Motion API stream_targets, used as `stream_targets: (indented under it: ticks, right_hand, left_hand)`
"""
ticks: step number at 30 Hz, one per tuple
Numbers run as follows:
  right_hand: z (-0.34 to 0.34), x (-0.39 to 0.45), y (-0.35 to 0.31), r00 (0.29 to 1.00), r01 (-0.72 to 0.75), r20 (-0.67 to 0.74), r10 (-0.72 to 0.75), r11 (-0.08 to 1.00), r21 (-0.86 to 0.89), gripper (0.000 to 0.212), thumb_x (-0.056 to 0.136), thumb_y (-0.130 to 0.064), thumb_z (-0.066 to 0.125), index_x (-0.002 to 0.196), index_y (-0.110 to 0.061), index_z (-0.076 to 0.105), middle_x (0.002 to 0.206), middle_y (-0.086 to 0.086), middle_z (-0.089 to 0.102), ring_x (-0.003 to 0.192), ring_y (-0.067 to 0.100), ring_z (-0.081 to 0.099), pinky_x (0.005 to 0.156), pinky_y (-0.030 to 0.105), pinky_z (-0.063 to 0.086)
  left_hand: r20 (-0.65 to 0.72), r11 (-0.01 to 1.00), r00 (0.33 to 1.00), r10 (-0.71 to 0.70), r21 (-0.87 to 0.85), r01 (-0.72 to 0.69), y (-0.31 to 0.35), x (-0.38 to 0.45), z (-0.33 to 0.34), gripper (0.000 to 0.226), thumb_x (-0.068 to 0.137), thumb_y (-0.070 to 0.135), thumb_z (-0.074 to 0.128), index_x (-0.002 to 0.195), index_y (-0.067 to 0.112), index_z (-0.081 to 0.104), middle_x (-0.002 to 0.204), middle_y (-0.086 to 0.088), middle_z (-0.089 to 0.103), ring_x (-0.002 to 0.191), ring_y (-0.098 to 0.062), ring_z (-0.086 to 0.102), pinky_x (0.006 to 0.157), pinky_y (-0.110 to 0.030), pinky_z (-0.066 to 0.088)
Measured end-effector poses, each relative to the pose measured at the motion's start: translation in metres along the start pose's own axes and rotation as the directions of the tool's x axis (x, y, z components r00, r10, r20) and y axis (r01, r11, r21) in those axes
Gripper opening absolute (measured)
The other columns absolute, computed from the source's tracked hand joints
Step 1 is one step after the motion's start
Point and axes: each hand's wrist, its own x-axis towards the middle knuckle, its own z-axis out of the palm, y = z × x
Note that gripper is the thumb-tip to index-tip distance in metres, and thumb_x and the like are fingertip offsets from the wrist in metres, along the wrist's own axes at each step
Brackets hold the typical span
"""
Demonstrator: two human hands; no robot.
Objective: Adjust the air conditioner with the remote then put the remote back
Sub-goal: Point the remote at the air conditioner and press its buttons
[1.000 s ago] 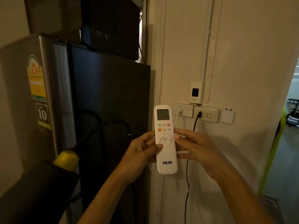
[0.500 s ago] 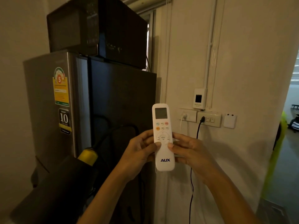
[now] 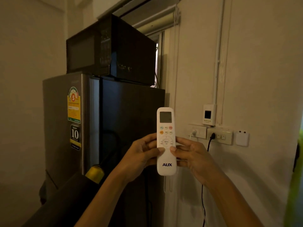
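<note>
A white remote (image 3: 166, 122) marked AUX stands upright in front of me, its small grey screen at the top and coloured buttons below. My left hand (image 3: 141, 154) grips its left edge, thumb resting on the face just under the round button pad. My right hand (image 3: 191, 154) grips the right edge, its thumb on the face opposite the left one. No air conditioner is in view.
A dark fridge (image 3: 114, 128) stands at the left with a black microwave (image 3: 108, 46) on top. Wall sockets (image 3: 219, 136) with a black cable sit right of the remote, a small white box (image 3: 208, 114) above them. A yellow-tipped dark object (image 3: 95, 173) lies at lower left.
The view has tilted up, bringing the whole microwave into sight. Both hands keep the remote; both thumbs have slid a little lower on its face.
</note>
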Motion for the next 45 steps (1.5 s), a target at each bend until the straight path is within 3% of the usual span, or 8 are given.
stream_targets:
  ticks: [7,11,17,31,41,45]
  right_hand:
    - [0.001,0.021,-0.021,0.997,0.075,0.007,-0.075,0.997,0.019,0.040,0.084,-0.011,0.063,0.109,-0.041,0.054,0.111,-0.006,0.070,0.096,0.018,0.070,0.075,0.035,0.060]
    - [-0.001,0.035,-0.036,0.994,0.103,0.016,-0.104,0.994,0.035,0.045,0.083,-0.009,0.063,0.116,-0.038,0.051,0.106,-0.008,0.071,0.091,0.014,0.071,0.070,0.032,0.061]
    - [-0.003,0.058,-0.064,0.990,0.143,-0.002,-0.143,0.990,0.016,0.053,0.083,-0.007,0.063,0.132,-0.019,0.049,0.099,-0.007,0.072,0.083,0.011,0.073,0.062,0.027,0.060]
    - [-0.010,0.117,-0.135,0.978,0.208,0.014,-0.208,0.978,-0.001,0.050,0.085,-0.006,0.062,0.132,-0.017,0.050,0.111,0.004,0.069,0.089,0.019,0.071,0.062,0.030,0.060]
    - [0.001,0.133,-0.177,0.964,0.266,0.029,-0.266,0.964,-0.005,0.051,0.084,-0.004,0.062,0.133,-0.015,0.049,0.102,0.000,0.069,0.074,0.012,0.073,0.053,0.024,0.058]
    - [0.004,0.134,-0.186,0.958,0.284,0.042,-0.283,0.959,-0.011,0.053,0.085,-0.005,0.062,0.134,-0.015,0.047,0.106,0.002,0.068,0.082,0.016,0.071,0.056,0.027,0.060]
  left_hand:
    - [0.010,0.998,1.000,0.024,0.058,-0.025,0.024,0.020,-0.010,0.042,0.076,0.009,0.064,0.113,0.026,0.055,0.106,0.006,0.074,0.101,-0.016,0.069,0.072,-0.026,0.060]
    - [0.040,0.996,0.998,0.052,0.064,-0.055,0.041,0.034,-0.015,0.040,0.078,0.007,0.063,0.113,0.025,0.057,0.107,0.003,0.074,0.101,-0.018,0.069,0.071,-0.025,0.059]
    - [0.053,0.991,0.994,0.096,0.083,-0.100,0.070,0.057,-0.021,0.038,0.079,0.005,0.062,0.112,0.026,0.058,0.109,0.002,0.073,0.103,-0.020,0.068,0.074,-0.029,0.060]
    - [0.039,0.971,0.984,0.176,0.155,-0.180,0.138,0.114,-0.034,0.037,0.084,-0.005,0.057,0.109,0.022,0.059,0.103,0.001,0.075,0.099,-0.020,0.070,0.071,-0.031,0.061]
    - [0.060,0.951,0.967,0.249,0.172,-0.256,0.182,0.124,-0.042,0.036,0.085,-0.005,0.056,0.109,0.022,0.059,0.100,0.003,0.076,0.099,-0.019,0.070,0.071,-0.031,0.061]
    - [0.075,0.947,0.962,0.261,0.175,-0.270,0.191,0.124,-0.043,0.037,0.083,-0.005,0.057,0.108,0.022,0.059,0.099,0.004,0.076,0.098,-0.019,0.070,0.071,-0.032,0.061]
